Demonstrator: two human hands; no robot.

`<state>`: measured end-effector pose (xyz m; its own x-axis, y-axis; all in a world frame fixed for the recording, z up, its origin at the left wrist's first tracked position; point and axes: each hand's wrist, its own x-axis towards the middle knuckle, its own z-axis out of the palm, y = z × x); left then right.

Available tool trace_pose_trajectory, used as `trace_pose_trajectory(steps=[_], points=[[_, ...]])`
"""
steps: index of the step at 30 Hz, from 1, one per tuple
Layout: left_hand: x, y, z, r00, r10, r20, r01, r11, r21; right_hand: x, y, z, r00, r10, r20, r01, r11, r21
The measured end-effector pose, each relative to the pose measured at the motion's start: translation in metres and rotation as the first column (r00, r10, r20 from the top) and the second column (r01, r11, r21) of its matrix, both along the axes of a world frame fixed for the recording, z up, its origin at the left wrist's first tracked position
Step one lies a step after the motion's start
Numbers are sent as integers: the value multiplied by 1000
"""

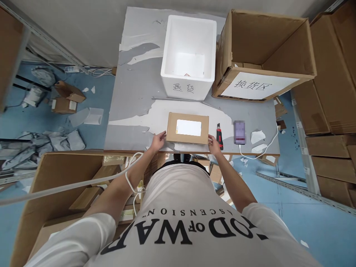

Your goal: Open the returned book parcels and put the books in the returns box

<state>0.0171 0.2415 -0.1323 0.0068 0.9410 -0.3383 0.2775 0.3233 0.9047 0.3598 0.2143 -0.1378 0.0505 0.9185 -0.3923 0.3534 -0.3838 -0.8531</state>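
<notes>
A small closed cardboard box [172, 128] with a white label on top rests near the front edge of the table. My left hand [158, 141] is at the box's left end, its fingertips against the lower corner. At the right end, my right hand [214, 145] has its fingers on the opposite corner, so the box sits between both hands. A red and black utility knife [219, 136] lies just right of the box, close to my right hand. Further right is a phone [239, 132] with a white cable plugged in.
Behind the box stand a white foam bin [180, 88] and a large open carton [226, 87], both with handwritten Chinese characters. Scraps of paper [258, 137] lie at the table's right. A big carton full of boxes [30, 207] is at lower left, with a white hose [83, 183] crossing it.
</notes>
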Motion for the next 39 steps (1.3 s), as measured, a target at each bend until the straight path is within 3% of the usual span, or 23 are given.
trace_pose_trajectory(steps=[3, 6, 9, 11, 14, 17, 29, 34, 36, 39], points=[[-1, -14, -9, 988, -129, -90, 126, 991, -33, -2, -11, -8, 992, 126, 21, -127, 992, 19], [2, -17, -6, 972, -188, -140, 187, 982, -20, -5, -10, -2, 991, 129, -38, -128, 992, 24], [4, -12, 13, 965, -195, -176, 207, 977, 48, -3, 0, 18, 985, 166, -46, -160, 981, 112], [6, -7, 32, 955, -166, -244, 195, 976, 98, 0, 9, 34, 982, 179, 59, -187, 968, 166], [12, 1, 56, 921, -82, -380, 142, 981, 133, 1, 19, 53, 953, 137, 269, -178, 975, 132], [19, 7, 68, 901, -32, -433, 94, 988, 122, -2, 26, 62, 922, 144, 360, -182, 981, 74], [36, 28, 75, 925, 45, -377, -27, 998, 55, -8, 56, 52, 964, 72, 256, -69, 997, -24], [39, 26, 78, 935, 63, -349, -50, 998, 48, 15, 50, 40, 980, 31, 198, -35, 999, 18], [39, 25, 79, 931, 65, -359, -49, 997, 55, 38, 45, 34, 929, -112, 353, 84, 992, 92], [40, 24, 79, 927, 78, -367, -61, 996, 58, 79, 37, 21, 685, -293, 667, 292, 949, 117]])
